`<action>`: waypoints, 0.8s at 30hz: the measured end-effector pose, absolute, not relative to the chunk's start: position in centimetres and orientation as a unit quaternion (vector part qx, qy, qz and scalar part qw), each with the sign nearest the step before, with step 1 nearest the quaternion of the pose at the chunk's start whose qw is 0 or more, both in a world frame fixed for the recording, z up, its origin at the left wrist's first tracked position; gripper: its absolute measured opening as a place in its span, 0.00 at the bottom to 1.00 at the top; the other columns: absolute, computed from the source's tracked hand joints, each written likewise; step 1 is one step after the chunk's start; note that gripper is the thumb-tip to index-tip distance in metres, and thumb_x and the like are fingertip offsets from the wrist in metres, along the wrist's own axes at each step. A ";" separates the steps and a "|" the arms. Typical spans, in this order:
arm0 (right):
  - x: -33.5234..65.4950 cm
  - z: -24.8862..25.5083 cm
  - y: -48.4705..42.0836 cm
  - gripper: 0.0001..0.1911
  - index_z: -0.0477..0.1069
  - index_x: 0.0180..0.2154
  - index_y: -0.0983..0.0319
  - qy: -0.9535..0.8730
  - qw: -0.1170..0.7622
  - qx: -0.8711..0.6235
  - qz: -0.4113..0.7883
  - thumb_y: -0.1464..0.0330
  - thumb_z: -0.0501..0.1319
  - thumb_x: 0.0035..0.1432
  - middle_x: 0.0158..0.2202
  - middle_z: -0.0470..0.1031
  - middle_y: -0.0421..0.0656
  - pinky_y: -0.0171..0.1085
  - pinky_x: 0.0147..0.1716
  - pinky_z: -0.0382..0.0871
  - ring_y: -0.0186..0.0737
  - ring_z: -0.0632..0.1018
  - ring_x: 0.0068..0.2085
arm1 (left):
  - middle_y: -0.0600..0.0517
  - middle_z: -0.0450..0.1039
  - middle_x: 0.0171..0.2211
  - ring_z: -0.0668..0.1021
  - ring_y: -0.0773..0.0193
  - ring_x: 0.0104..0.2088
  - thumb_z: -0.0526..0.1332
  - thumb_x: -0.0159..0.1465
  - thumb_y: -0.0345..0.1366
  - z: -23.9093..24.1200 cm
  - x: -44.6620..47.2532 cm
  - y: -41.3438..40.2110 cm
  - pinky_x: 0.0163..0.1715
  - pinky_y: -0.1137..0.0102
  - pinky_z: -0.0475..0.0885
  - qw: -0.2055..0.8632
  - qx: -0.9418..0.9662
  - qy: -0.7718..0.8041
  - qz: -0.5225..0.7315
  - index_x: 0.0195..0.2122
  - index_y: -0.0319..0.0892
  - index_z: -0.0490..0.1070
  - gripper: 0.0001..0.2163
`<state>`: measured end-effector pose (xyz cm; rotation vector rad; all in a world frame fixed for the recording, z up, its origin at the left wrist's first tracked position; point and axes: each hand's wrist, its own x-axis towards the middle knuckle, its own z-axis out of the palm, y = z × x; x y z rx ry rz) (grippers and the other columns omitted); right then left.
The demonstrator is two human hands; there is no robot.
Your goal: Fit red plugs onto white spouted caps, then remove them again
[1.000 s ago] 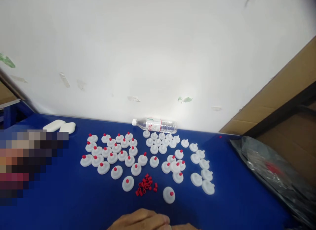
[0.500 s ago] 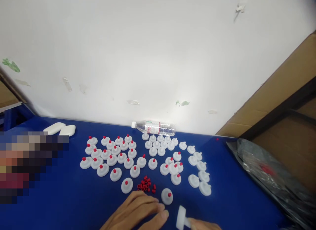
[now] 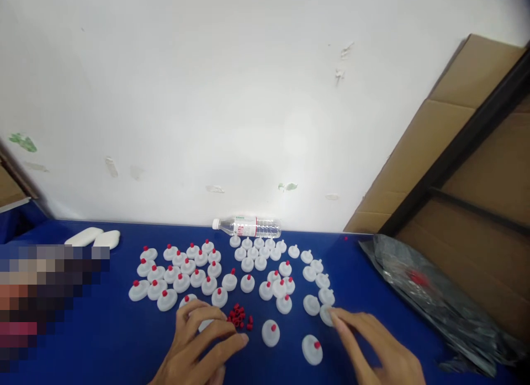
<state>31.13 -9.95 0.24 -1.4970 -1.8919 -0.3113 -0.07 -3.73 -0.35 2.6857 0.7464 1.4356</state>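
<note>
While many white discs (image 3: 181,284) on the left of the desk (image 3: 95,335) wear red caps (image 3: 196,272), the left hand (image 3: 195,342), fingers apart, is by loose caps (image 3: 237,317); toward the back edge, bare discs (image 3: 252,252) have none; the right hand (image 3: 383,343) touches another bare disc (image 3: 326,317), pinched or not, I can't tell.

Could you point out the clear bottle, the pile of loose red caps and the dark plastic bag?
Clear bottle (image 3: 247,227), head view: on its label.
Pile of loose red caps (image 3: 237,315), head view: near its middle.
Dark plastic bag (image 3: 436,305), head view: its crumpled middle.
</note>
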 end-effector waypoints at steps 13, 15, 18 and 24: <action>31.7 3.3 -0.7 0.07 0.76 0.40 0.56 -0.834 0.278 -0.462 -0.118 0.67 0.58 0.68 0.38 0.81 0.41 0.55 0.59 0.63 0.41 0.80 0.43 | 0.47 0.74 0.36 0.73 0.53 0.40 0.49 0.60 0.27 0.4 -2.9 -2.2 0.40 0.57 0.66 -0.010 0.874 0.221 0.432 0.48 0.41 0.72 0.18; 31.8 2.9 -0.2 0.06 0.75 0.39 0.58 -0.830 0.330 -0.419 -0.164 0.71 0.60 0.66 0.35 0.81 0.39 0.54 0.58 0.63 0.39 0.80 0.39 | 0.47 0.73 0.35 0.72 0.53 0.39 0.50 0.59 0.27 0.5 -3.1 -2.0 0.38 0.57 0.66 -0.031 0.874 0.211 0.436 0.48 0.41 0.71 0.18; 32.6 2.1 -0.4 0.07 0.74 0.37 0.59 -0.832 0.360 -0.364 -0.212 0.76 0.62 0.61 0.31 0.80 0.37 0.50 0.55 0.66 0.37 0.80 0.34 | 0.46 0.71 0.35 0.72 0.54 0.38 0.50 0.58 0.26 0.8 -2.6 -2.2 0.38 0.56 0.66 -0.055 0.872 0.206 0.441 0.47 0.39 0.70 0.17; 34.8 1.7 -1.5 0.09 0.74 0.45 0.58 -0.839 0.341 -0.381 -0.185 0.73 0.64 0.63 0.37 0.82 0.38 0.49 0.56 0.64 0.35 0.80 0.33 | 0.45 0.73 0.43 0.71 0.55 0.45 0.55 0.64 0.23 0.3 0.4 -2.8 0.47 0.55 0.69 -0.092 0.893 0.259 0.356 0.48 0.40 0.72 0.14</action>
